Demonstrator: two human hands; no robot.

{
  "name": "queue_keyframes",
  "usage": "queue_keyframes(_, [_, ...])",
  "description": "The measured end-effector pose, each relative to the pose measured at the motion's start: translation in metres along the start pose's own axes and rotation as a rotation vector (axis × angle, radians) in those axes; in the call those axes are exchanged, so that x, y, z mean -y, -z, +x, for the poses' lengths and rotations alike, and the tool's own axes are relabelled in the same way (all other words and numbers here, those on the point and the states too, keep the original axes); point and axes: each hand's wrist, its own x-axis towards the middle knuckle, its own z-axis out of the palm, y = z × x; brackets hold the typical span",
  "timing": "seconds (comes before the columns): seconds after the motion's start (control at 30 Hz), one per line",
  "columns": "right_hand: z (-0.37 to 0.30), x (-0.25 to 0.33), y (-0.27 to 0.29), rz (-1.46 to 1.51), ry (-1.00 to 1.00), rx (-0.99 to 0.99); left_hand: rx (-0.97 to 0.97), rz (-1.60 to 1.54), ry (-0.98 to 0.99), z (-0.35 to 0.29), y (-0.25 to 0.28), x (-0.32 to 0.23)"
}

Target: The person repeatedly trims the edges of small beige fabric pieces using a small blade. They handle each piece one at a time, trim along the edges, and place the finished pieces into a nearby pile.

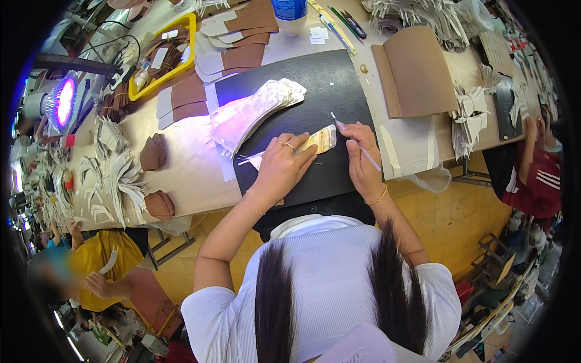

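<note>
On a black mat (331,75) lies a small, curved, pale piece (325,138) with a yellowish patterned face and a rounded end. My left hand (283,158), with a ring on one finger, rests over it, fingers stretched out and pressing it down; the hand covers much of the piece. My right hand (363,158) is closed round a thin, pale, pen-like tool (370,158). Its dark narrow tip points up and away, just right of the piece and apart from it. Beyond my left hand lies a stack of curved white pieces (257,114).
Brown and white cut pieces (233,60) lie at the back left, by a yellow tray (192,45) of bundles. A lamp (63,103) glows at far left. A brown folder (417,72) and white bundles (469,118) stand right. Co-workers are at left and right.
</note>
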Motion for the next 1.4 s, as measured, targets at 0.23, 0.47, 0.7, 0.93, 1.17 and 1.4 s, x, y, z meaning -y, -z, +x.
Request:
queue_keyframes(0.23, [-0.001,0.005,-0.001,-0.049,-0.006,0.091,-0.003,0.056,-0.012,0.0,-0.004,-0.002])
queue_keyframes(0.47, [0.003,0.009,-0.01,-0.195,0.096,0.088,-0.014,0.119,-0.01,-0.003,-0.009,-0.005])
queue_keyframes(0.7, [-0.009,0.024,-0.003,-0.234,0.144,0.217,0.003,0.125,-0.021,-0.003,-0.008,-0.004])
queue_keyframes(0.93, [0.001,0.015,0.002,-0.032,-0.041,0.051,-0.066,-0.095,-0.005,-0.002,-0.005,0.014])
queue_keyframes(1.17, [-0.003,0.006,-0.008,0.125,-0.115,0.011,-0.061,-0.5,0.342,0.002,0.019,0.008])
queue_keyframes(1.4, [-0.007,0.007,-0.005,0.012,-0.112,0.092,-0.153,-0.249,0.271,0.011,0.101,0.006])
